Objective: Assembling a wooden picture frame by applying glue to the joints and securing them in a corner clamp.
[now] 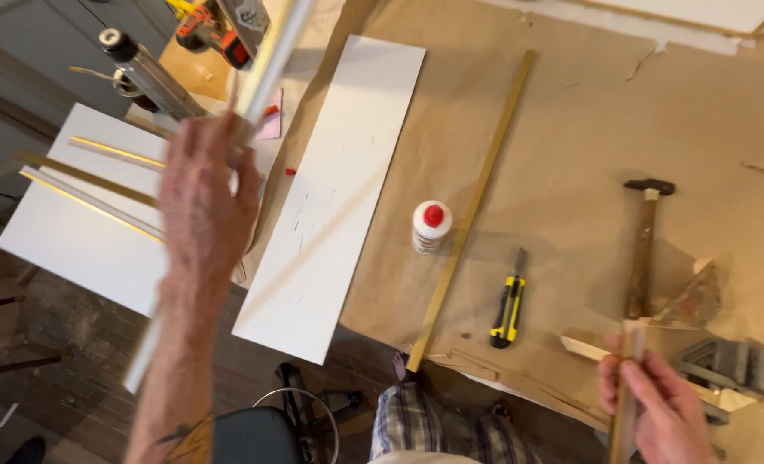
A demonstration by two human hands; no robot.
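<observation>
Head view: left hand [203, 202] clamped on long pale rod [262, 73], raised over white panel [335, 193]. Right hand [657, 404] pinches thin wood strip [627, 387] at counter [571, 146] edge, kraft-paper covered. Nearby: glue bottle [431, 226] with red cap, brass-coloured strip [472, 206], yellow-black knife [508, 305], wood-handled hammer [642, 249].

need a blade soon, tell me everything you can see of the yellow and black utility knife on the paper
The yellow and black utility knife lies flat on the brown paper covering the bench, between the long brass-coloured strip and the wooden-handled hammer. Its plastic-looking handle points toward the person and its grey metal blade end points away. Neither hand touches it; the blade edge is too small to judge.
</observation>
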